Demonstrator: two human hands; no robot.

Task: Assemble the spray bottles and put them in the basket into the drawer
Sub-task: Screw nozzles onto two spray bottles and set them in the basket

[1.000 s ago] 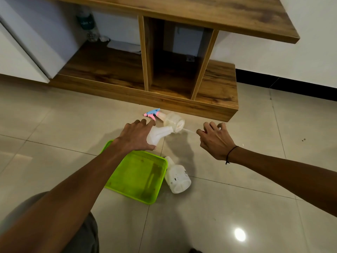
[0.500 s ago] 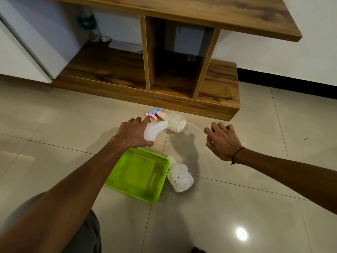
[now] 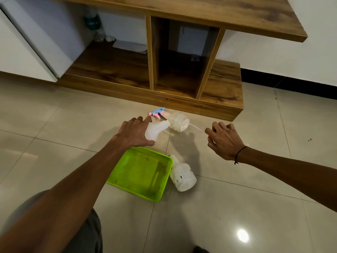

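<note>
My left hand [image 3: 135, 132] is closed round a white bottle without a cap [image 3: 155, 129], held low over the floor with its neck pointing right. My right hand [image 3: 224, 140] is curled round a spray head that its fingers mostly hide; a thin clear tube [image 3: 196, 127] sticks out of it towards the left, and a bit of red shows under the fingers. An assembled bottle [image 3: 177, 121] with a pink and blue spray head [image 3: 157, 112] lies on the tiles just behind. A third white bottle [image 3: 182, 177] lies against the right side of the green basket [image 3: 140, 172].
A low wooden shelf unit [image 3: 182, 105] with open compartments stands right behind the bottles, under an overhanging top. A water bottle [image 3: 94, 26] and papers [image 3: 130, 46] sit in its left bay. A white door panel [image 3: 23, 52] is at the left. My knee [image 3: 82, 234] is at the bottom.
My right hand has drifted a little to the right with the tube trailing from it. My left hand keeps its hold on the white bottle, almost still.
</note>
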